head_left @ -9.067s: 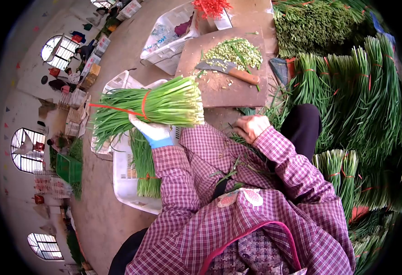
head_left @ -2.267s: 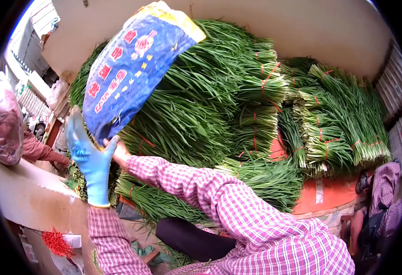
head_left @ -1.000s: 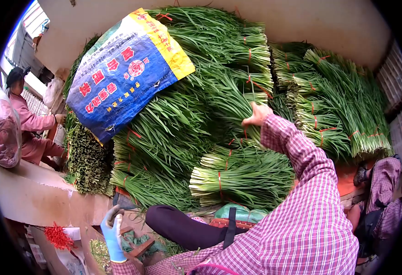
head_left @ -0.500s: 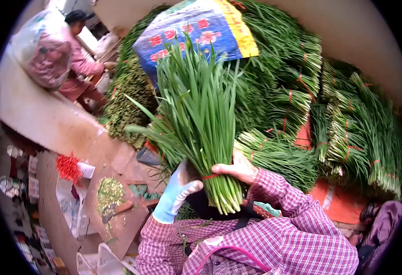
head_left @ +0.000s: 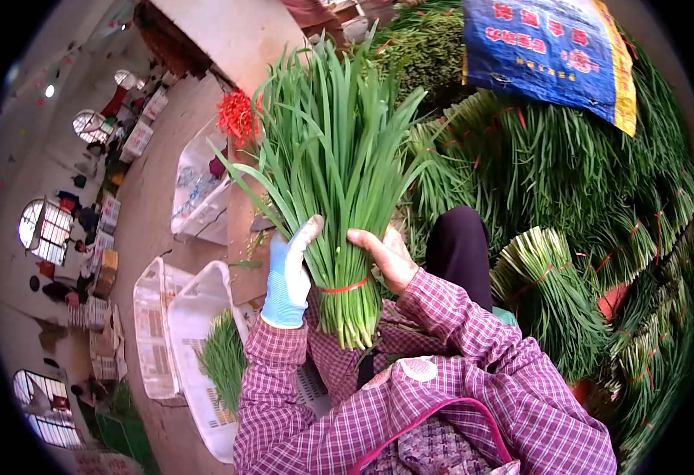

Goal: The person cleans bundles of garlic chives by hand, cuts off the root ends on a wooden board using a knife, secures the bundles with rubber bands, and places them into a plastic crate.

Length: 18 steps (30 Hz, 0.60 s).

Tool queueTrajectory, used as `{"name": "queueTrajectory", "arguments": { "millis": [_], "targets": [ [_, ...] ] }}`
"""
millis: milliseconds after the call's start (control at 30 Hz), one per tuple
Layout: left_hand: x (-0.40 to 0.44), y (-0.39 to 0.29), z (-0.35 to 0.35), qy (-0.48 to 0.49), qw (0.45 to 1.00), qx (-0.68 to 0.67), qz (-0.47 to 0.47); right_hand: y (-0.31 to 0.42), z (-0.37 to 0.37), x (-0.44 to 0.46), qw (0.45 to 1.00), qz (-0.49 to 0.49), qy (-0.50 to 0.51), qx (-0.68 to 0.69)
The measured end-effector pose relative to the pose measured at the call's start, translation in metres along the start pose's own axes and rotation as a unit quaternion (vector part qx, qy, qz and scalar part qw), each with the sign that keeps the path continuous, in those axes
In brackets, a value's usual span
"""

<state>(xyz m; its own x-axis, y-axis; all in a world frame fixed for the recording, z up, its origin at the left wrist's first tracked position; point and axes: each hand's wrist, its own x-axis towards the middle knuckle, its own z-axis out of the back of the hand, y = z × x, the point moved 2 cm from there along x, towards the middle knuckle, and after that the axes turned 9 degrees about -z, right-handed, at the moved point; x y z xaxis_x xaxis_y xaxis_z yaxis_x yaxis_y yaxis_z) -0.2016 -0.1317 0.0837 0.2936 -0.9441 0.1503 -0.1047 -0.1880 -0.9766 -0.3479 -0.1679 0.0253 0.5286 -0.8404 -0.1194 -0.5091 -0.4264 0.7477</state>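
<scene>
A thick bundle of garlic chives [head_left: 333, 186] stands upright in front of my chest, its leaves fanned upward and its pale cut ends pointing down. One red tie [head_left: 344, 288] circles the lower stems. My left hand [head_left: 290, 269], in a blue and white glove, wraps the left side of the bundle just above the tie. On the other side, my bare right hand [head_left: 390, 257] grips it with the thumb across the front. The fingers behind the stems are hidden.
White plastic crates [head_left: 193, 317] stand at the left, one with chives [head_left: 224, 356] inside. Red ties [head_left: 238, 116] hang in a bunch beyond. Many tied chive bundles [head_left: 553, 285] are piled on the right, partly under a blue printed sack [head_left: 549, 59]. Other people are in the far background.
My view has swung left, bringing the crates into fuller sight. Both hands still hold the bundle; my left hand has closed against the stems, and the bundle has come more upright.
</scene>
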Motion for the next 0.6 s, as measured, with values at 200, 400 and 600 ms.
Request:
{"name": "queueTrajectory", "arguments": {
  "millis": [200, 400, 600],
  "targets": [
    [-0.031, 0.027, 0.042, -0.118, 0.992, -0.041, -0.001, -0.058, -0.007, 0.001, 0.977, -0.163, -0.019, 0.133],
    [-0.074, 0.033, 0.075, -0.152, 0.981, -0.09, 0.074, -0.079, -0.034, -0.009, 0.974, -0.192, 0.049, 0.11],
    [-0.089, 0.057, 0.094, -0.143, 0.963, -0.212, 0.09, -0.103, -0.034, -0.008, 0.972, -0.22, 0.073, 0.043]
  ]
}}
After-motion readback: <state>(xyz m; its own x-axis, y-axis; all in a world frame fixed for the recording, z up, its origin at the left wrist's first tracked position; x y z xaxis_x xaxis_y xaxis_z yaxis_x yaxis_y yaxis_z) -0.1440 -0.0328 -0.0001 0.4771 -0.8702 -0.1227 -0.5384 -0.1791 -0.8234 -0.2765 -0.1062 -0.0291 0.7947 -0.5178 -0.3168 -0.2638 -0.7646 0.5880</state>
